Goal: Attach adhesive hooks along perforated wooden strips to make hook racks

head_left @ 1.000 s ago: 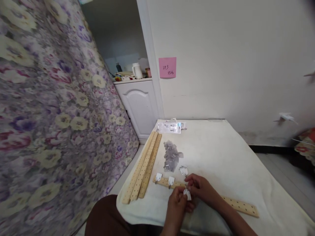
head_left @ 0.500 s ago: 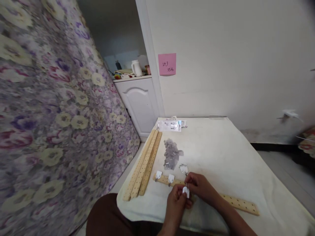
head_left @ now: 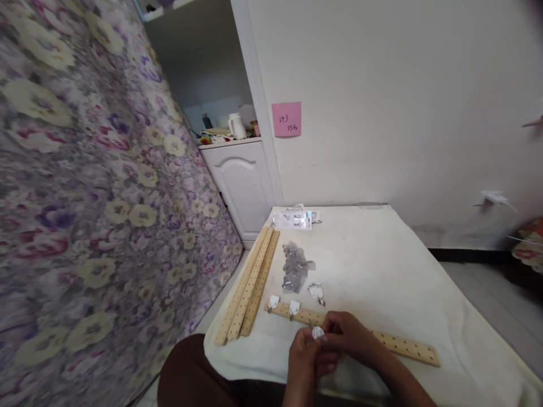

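A small white adhesive hook [head_left: 318,332] is pinched in my left hand [head_left: 303,353], close to the front of the table. My right hand [head_left: 350,336] meets it from the right, fingers closed at the hook's lower edge and partly hiding it. Behind both hands lies a perforated wooden strip [head_left: 405,346], its middle covered by them. Two white hooks [head_left: 294,308] sit on the strip's left part, a little apart. Just beyond the strip, more white hooks [head_left: 316,291] lie loose on the cloth.
Left of the hands, several perforated wooden strips [head_left: 250,288] lie side by side. A cluster of grey translucent hooks [head_left: 294,268] rests mid-table. Clear packaging [head_left: 292,219] lies at the back edge. White cloth [head_left: 365,254] covers the table; a floral curtain [head_left: 106,198] hangs at left.
The held hook has turned and shifted slightly left, showing a rounder white face. My right hand has moved down and closer against my left. The view has tilted slightly upward.
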`<state>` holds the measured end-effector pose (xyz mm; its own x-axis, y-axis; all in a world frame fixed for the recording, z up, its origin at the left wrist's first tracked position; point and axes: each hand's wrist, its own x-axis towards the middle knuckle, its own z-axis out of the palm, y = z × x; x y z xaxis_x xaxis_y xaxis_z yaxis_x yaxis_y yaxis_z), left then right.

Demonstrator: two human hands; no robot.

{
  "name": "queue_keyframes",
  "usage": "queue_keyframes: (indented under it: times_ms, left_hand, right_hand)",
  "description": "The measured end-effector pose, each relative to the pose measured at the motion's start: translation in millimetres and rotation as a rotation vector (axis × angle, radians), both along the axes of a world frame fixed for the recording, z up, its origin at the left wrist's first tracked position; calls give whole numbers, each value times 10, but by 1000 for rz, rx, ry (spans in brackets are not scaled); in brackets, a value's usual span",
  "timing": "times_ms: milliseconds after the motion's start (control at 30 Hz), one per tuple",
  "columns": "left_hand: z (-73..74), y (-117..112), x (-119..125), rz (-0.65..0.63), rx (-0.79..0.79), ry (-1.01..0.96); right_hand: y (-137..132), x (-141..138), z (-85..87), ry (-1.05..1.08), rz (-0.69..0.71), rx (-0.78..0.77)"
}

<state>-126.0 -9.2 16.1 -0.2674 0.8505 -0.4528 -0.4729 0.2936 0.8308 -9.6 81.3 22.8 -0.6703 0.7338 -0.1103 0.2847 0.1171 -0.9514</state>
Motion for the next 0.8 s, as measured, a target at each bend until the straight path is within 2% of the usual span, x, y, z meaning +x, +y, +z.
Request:
queue_keyframes:
  times_ms: [133, 400, 467, 567, 633, 733, 800]
  left_hand:
    - [-18, -34, 41, -58, 39, 21]
    - [-174, 39, -5, -180, 90, 261]
    - [-186, 41, -15, -222, 95, 269]
    - [-178, 17, -66, -250, 115, 305]
    - [-157, -8, -128, -260, 115, 355]
    - [-102, -48, -232, -267, 135, 492]
    - [-56, -76, -288, -248, 185, 661]
  right_hand:
    - [-11, 5, 23, 8, -27, -5]
    - [-42, -13, 42, 65, -29, -95]
    - [2, -8, 29, 59, -43, -30]
    - [111, 16, 22, 28, -89, 200]
    - [185, 19, 18, 12, -92, 301]
    - [264, -26, -9, -7, -64, 313]
    - [291, -87, -46, -28, -48, 304]
